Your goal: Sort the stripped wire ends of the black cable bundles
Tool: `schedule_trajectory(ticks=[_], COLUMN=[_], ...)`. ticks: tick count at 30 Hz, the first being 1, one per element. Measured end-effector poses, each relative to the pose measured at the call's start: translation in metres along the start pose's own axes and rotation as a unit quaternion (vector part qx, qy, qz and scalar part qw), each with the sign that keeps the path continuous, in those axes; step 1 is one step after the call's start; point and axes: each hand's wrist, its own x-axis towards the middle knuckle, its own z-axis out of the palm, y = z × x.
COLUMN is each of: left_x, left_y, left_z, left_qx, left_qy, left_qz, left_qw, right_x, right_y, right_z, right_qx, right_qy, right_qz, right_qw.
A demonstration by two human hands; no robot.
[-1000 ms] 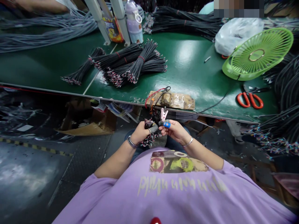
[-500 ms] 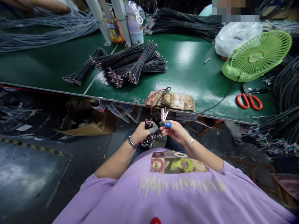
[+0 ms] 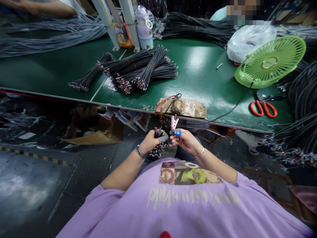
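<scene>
My left hand [image 3: 149, 142] is wrapped round a bundle of black cables [image 3: 158, 150] whose thin red, white and black wire ends stick out. Its thumb wears a grey covering. Close beside it, my right hand [image 3: 186, 141] has its fingertips pinched together, with a blue wrap on one finger. What the pinch holds is too small to make out. Just beyond those fingertips, a pink clip [image 3: 174, 122] stands at the bench edge, below a taped wooden board [image 3: 193, 108] with red and black leads.
Bundles of black cable [image 3: 146, 67] lie on the green bench [image 3: 198, 79]. Red-handled scissors [image 3: 263, 108], a green fan [image 3: 269, 62], a plastic bag [image 3: 247, 41] and more cables are to the right. A bottle [image 3: 144, 29] stands behind. Part of another person shows at the top left.
Both hands stay almost in place, with the left still round the cable bundle. The view has shifted slightly, so the bench items sit a little lower.
</scene>
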Motion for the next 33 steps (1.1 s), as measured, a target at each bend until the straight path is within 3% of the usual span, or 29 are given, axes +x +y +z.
schedule_trajectory(ticks=[7,14,20,25,33], left_x=[-0.001,0.001,0.004,0.003,0.0], left_y=[0.001,-0.002,0.0,0.006,0.013], left_z=[0.001,0.0,-0.002,-0.004,-0.002], left_qx=[-0.016,-0.028,0.001,0.034,0.046], left_qy=[-0.004,-0.013,0.013,-0.005,0.035], left_qz=[-0.002,-0.003,0.012,0.034,0.036], left_qw=[1.0,1.0,1.0,0.999,0.998], right_x=[-0.001,-0.008,-0.007,-0.006,-0.005], right_y=[0.003,-0.006,-0.014,-0.017,-0.018], right_z=[-0.002,0.003,0.005,0.006,0.005], right_qx=[-0.011,-0.18,-0.234,-0.218,-0.115], right_qy=[-0.007,0.02,0.021,0.021,0.008], right_qz=[-0.007,-0.11,-0.11,-0.092,-0.04], right_qw=[1.0,0.977,0.966,0.971,0.992])
